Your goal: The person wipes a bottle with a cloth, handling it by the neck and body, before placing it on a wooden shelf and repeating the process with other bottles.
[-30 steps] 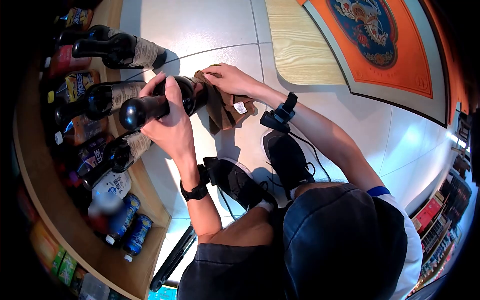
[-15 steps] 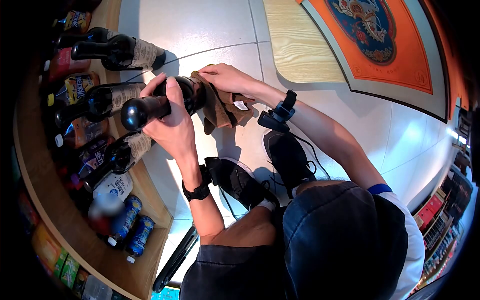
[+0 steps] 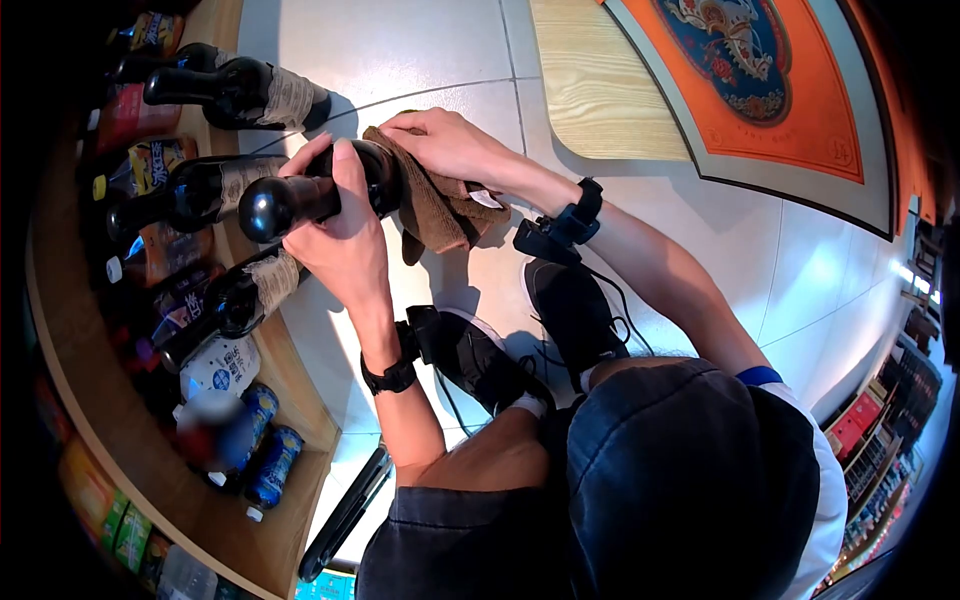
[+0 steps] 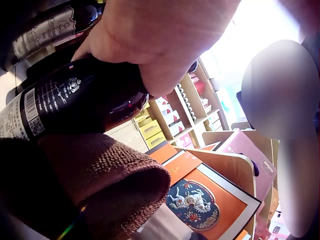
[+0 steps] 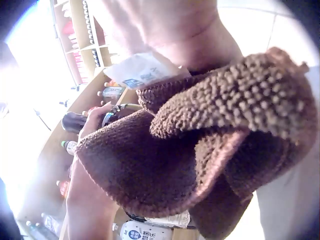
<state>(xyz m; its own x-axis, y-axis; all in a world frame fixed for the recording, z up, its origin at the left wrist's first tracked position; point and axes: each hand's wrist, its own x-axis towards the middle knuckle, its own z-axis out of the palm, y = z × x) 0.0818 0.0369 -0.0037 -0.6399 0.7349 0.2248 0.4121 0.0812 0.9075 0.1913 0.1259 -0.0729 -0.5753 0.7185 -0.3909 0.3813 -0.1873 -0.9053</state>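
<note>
In the head view my left hand (image 3: 345, 255) grips a dark glass wine bottle (image 3: 285, 208) around its upper part, the capped neck pointing up at the camera. Its back label with white print and a barcode shows on the bottle (image 4: 55, 102) in the left wrist view. My right hand (image 3: 455, 148) holds a brown terry cloth (image 3: 440, 205) against the side of the bottle's body. Folds of the cloth (image 5: 220, 100) fill the right wrist view, a white tag (image 5: 142, 70) sticking out near the wrist. The bottle's base is hidden.
Several more dark wine bottles (image 3: 285, 98) with torn-edged beige labels stand along the left, beside a low wooden shelf (image 3: 285, 400) of soft drinks. A wooden board's corner (image 3: 610, 100) and an orange panel (image 3: 820, 130) lie at upper right. Two black shoes (image 3: 575, 310) are below the cloth.
My right hand has moved a little up and left, bringing the cloth further over the bottle's side. The left hand and its bottle stay nearly in place.
</note>
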